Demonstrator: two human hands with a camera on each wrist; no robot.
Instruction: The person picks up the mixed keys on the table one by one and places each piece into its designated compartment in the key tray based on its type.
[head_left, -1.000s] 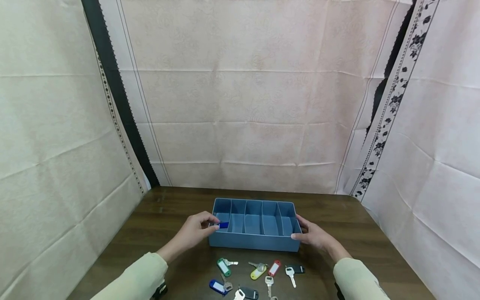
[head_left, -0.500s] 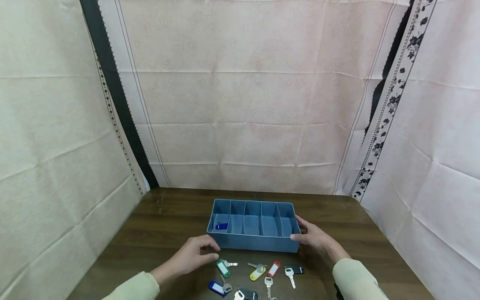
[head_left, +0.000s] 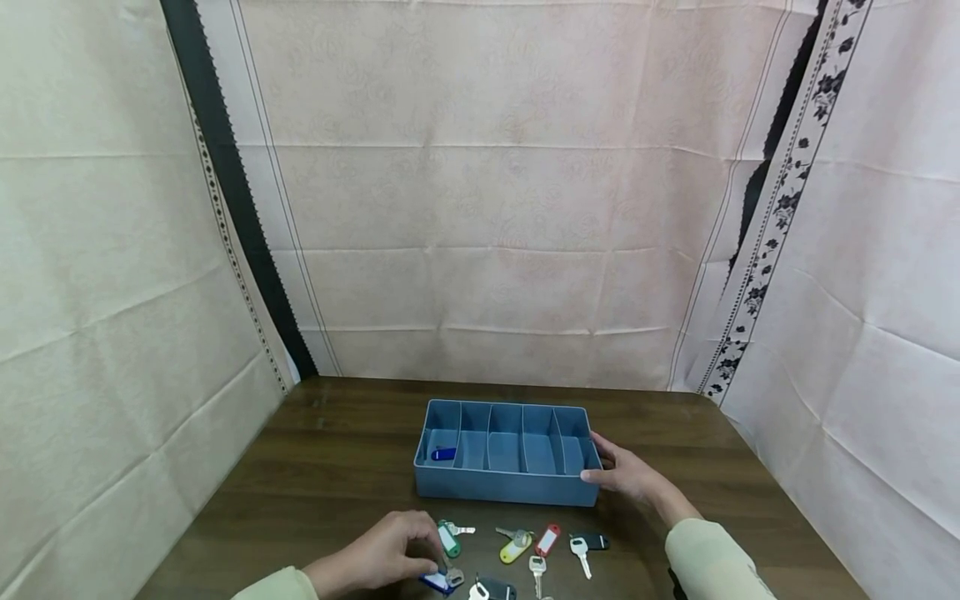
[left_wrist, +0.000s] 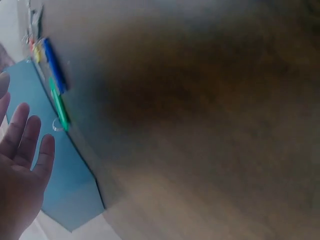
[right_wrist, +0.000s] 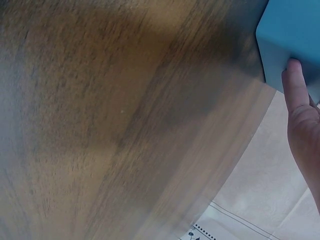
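Observation:
My left hand is low at the table's front left, thumb and index fingertips right at a blue key tag with a key on its ring. In the left wrist view its other fingers are spread and relaxed. My right hand holds the right end of a blue divided storage box, thumb on the front wall near the corner. The right wrist view has that thumb against the box. Another blue tag lies inside the leftmost compartment; the other compartments hold nothing visible.
Between my hands lie a green key tag, a yellow one, a red one and dark tags, one at the right and one in front, with keys. Pale cloth hangs behind the wooden table.
My left hand has let go of a blue tag in the leftmost compartment. It has then come down and toward me to the blue tag on the table. The right hand stays at the box.

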